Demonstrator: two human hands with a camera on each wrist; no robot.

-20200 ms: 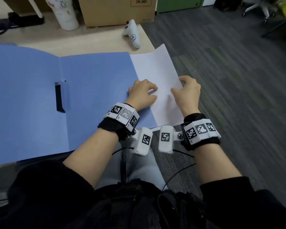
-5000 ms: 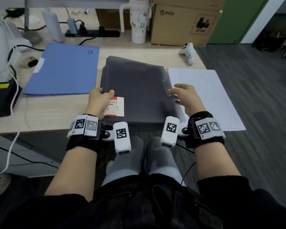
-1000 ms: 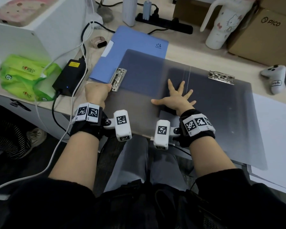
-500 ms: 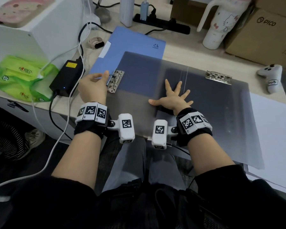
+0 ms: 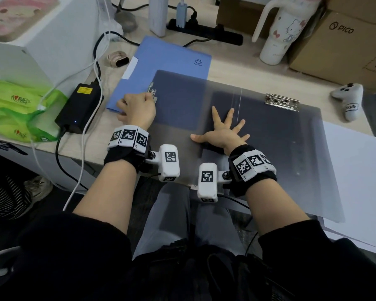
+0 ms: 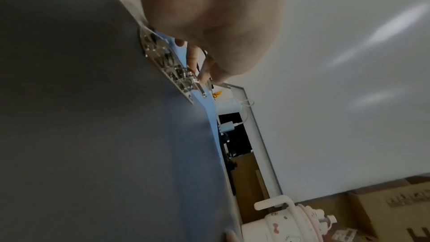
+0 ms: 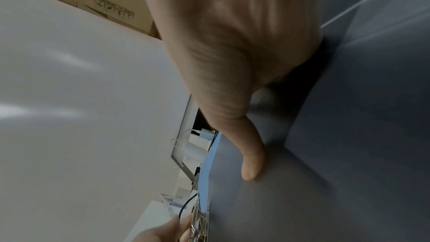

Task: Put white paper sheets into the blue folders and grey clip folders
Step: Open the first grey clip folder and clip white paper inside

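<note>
The grey clip folder (image 5: 269,148) lies open flat on the desk, with a metal clip on each half. My left hand (image 5: 139,105) pinches the lever of the left clip (image 5: 152,92), which stands raised; the left wrist view shows my fingertips (image 6: 200,76) at the far end of that clip (image 6: 167,62). My right hand (image 5: 224,131) presses flat on the folder's middle with its fingers spread, and its thumb (image 7: 252,163) lies on the grey cover. The right clip (image 5: 282,102) lies shut. A closed blue folder (image 5: 172,59) sits partly under the grey one. White paper sheets (image 5: 360,174) lie to the right.
A black power brick (image 5: 79,105), cables and green tissue packs (image 5: 15,109) sit on the left. A power strip (image 5: 204,32), a white mug (image 5: 278,38) and cardboard boxes (image 5: 343,44) line the back. A white controller (image 5: 350,101) lies at the back right.
My left hand has moved from the near end of the left clip to its lever and lifted it upright. The right hand has stayed flat on the folder.
</note>
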